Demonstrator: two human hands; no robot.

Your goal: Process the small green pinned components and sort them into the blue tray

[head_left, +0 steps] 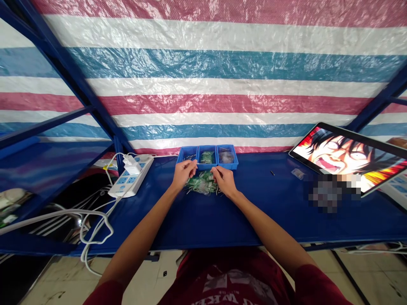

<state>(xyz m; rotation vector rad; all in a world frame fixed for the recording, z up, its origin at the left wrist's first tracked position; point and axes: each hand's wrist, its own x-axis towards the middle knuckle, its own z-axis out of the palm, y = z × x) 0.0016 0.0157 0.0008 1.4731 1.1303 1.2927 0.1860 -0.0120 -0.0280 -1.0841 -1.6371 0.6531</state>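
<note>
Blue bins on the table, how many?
3, joined in a row at the far edge of the table: left bin with metal pins, middle bin with green parts, right bin with dark contents.

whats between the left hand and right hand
The head view shows a heap of small green parts with metal leads between the left hand and right hand.

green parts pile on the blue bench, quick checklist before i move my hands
1. Left hand and right hand at the pile of small green pinned parts: ok
2. Something held in either hand: cannot tell
3. Blue plastic three-compartment tray within reach, just ahead of the hands: ok
4. All green parts inside the tray: not ok, the pile lies on the blue bench top
5. White power strip apart from the pile: ok
</note>
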